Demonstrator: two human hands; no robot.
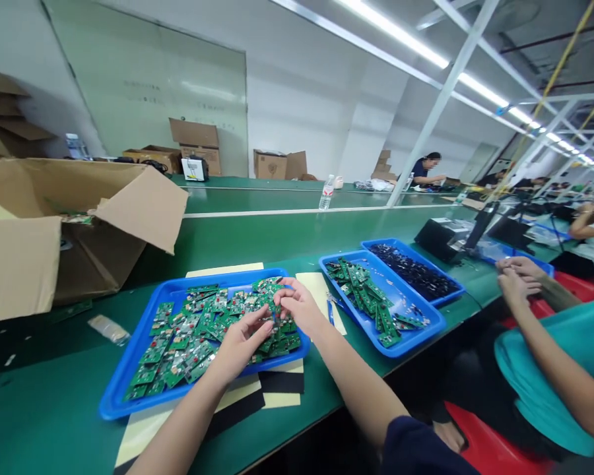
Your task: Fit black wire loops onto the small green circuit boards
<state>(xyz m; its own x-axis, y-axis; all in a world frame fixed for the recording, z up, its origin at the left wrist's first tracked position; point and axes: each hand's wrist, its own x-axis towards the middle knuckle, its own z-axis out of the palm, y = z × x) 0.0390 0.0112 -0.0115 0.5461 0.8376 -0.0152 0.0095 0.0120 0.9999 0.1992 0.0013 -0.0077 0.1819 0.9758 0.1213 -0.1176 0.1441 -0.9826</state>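
My left hand (242, 343) is over the near right part of a blue tray (109, 396) heaped with small green circuit boards (191, 336). Its thumb and forefinger are stretched out, with a gap between them where green boards show. Close beside it, above the tray's right side, my right hand (299, 305) has its fingers curled together in a pinch. Whatever those fingertips grip is too small or hidden to make out. Some boards carry red parts and pale components.
To the right stand a blue tray (438, 323) of long green boards (363, 293) and another tray (406, 247) of small black parts (410, 269). An open cardboard box (20, 264) occupies the left. A bottle (327, 192) stands behind. A co-worker in a teal shirt (549, 369) sits at right.
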